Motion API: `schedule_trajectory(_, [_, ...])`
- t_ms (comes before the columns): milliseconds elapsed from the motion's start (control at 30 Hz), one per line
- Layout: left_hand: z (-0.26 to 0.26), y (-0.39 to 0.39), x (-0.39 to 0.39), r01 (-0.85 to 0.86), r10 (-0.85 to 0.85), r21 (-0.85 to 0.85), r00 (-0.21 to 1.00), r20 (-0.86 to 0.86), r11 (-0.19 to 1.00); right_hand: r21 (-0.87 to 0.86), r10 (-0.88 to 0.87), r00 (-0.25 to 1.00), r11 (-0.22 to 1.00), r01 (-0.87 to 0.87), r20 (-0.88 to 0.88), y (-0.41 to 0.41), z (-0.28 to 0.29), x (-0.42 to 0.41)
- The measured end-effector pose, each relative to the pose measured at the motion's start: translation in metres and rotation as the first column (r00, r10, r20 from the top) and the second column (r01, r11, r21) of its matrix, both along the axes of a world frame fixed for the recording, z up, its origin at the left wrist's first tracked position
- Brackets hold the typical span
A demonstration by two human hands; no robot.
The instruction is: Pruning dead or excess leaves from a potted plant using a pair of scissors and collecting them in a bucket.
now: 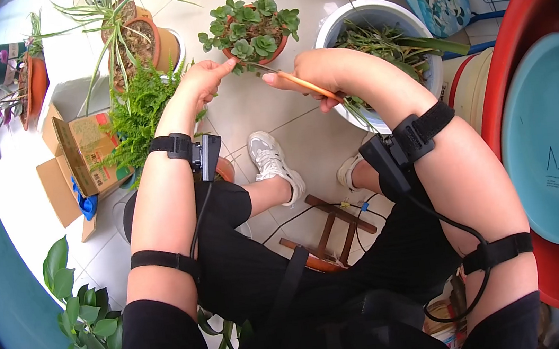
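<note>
A leafy green succulent [264, 46] grows in a round terracotta-coloured pot [279, 54] on the tiled floor ahead of me. My left hand [206, 81] is at the pot's near left side, thumb and fingers drawn together beside a low leaf. Whether a leaf or stem is pinched there is too small to tell. My right hand [310, 77] grips orange-handled scissors [308, 85], their narrow metal blades pointing left at the pot's near rim. Below and right of that hand is a white bucket [322, 43] holding cut green leaves [373, 40].
At left are a fern [144, 118], a spider plant [118, 32] and an open cardboard box [76, 157]. A blue basin [538, 106] inside a red tub [497, 53] stands at right. A small wooden stool [337, 235] and a cable [290, 220] lie between my legs.
</note>
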State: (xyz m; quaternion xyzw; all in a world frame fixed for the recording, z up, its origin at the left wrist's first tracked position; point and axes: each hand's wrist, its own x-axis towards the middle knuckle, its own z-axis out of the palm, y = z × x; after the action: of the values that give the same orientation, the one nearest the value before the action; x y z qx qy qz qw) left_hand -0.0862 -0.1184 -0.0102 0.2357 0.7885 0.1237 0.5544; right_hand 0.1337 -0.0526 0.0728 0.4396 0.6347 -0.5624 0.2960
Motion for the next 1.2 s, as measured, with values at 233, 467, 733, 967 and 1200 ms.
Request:
schedule_trajectory(233, [-0.014,-0.002,0.003,0.223,-0.209,0.092,0.968,-0.143,0.970,-0.016,-0.002,0.999,1.000,0.002,0.033,0.001,-0.001,-0.003])
schedule_trajectory(467, [-0.010,-0.002,-0.002,0.004,-0.005,0.036,0.999,0.035,0.999,-0.031,0.013,1.000,0.999,-0.013,0.014,0.002,0.001,-0.004])
schedule_trajectory(733, [-0.013,-0.002,-0.005,-0.067,0.065,0.011,0.988,0.142,0.998,-0.029,0.006,1.000,1.000,-0.006,0.024,0.001,-0.001,-0.006])
schedule_trajectory(967, [-0.015,-0.001,-0.007,-0.090,0.089,0.000,0.982,0.164,0.996,-0.029,0.001,1.000,1.000,0.000,0.025,0.000,0.001,-0.006])
schedule_trajectory(1200, [-0.011,0.000,-0.006,-0.038,0.033,0.031,0.988,0.148,0.999,-0.014,0.037,0.999,0.999,-0.037,0.026,0.000,-0.001,-0.007])
